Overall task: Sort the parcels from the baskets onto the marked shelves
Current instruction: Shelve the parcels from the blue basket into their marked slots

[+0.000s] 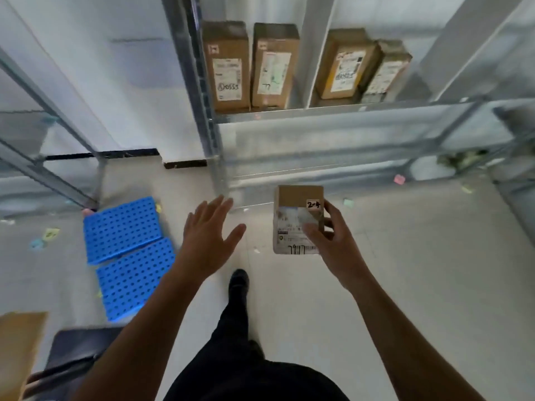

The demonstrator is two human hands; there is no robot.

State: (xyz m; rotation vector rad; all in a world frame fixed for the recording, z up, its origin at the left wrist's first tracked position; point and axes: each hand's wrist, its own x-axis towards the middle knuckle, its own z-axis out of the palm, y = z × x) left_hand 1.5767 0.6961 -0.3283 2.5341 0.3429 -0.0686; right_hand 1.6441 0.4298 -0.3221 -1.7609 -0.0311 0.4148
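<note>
My right hand [333, 241] grips a small brown cardboard parcel [295, 209] by its right edge, holding it upright in front of me. The parcel bears a white shipping label and a small tag marked "2-4". My left hand [210, 238] hovers to its left with fingers spread, holding nothing and touching nothing. Ahead stands a grey metal shelf unit [318, 111]. Several brown labelled parcels [228, 65] stand upright on its shelf, in two bays split by a white divider.
Two blue perforated plastic panels [127, 250] lie on the pale floor at the left. A second metal rack [43, 117] stands at far left. A dark basket [75, 351] and a cardboard box [17, 351] sit at bottom left. Small coloured tags [399, 178] mark the floor.
</note>
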